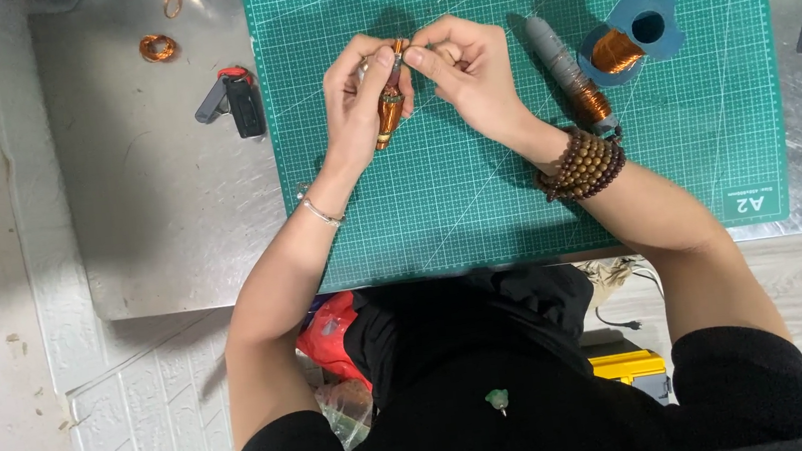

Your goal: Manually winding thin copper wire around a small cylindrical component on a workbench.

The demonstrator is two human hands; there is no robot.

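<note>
My left hand (pixel 357 100) grips a slim rod wound with copper wire (pixel 390 106), held upright over the green cutting mat (pixel 478 196). My right hand (pixel 469 72) pinches at the top of the same rod, fingertips touching those of the left hand. A thin wire may run between the fingers; it is too fine to tell. A beaded bracelet (pixel 583 164) circles my right wrist and a thin bangle (pixel 322 212) my left.
A blue spool of copper wire (pixel 627 41) and a grey rod partly wound with copper (pixel 567 71) lie on the mat at right. On the metal table (pixel 169 222) at left are a small copper coil (pixel 157 48) and a black-and-grey tool (pixel 234 99).
</note>
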